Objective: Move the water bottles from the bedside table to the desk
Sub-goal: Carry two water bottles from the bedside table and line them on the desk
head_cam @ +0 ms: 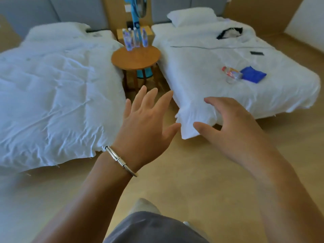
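Several clear water bottles (134,39) with blue labels stand upright at the far edge of a round wooden bedside table (138,59) between two beds. My left hand (149,120), with a silver bangle on the wrist, is stretched forward with fingers spread, holding nothing. My right hand (229,127) reaches forward beside it, fingers loosely spread and empty. Both hands hover over the floor, well short of the table. No desk is in view.
A white bed (52,88) lies on the left, another white bed (228,55) on the right. On the right bed lie a bottle with a red cap (231,74), a blue cloth (253,74) and a dark phone (256,53). A blue fan (135,13) stands behind the table.
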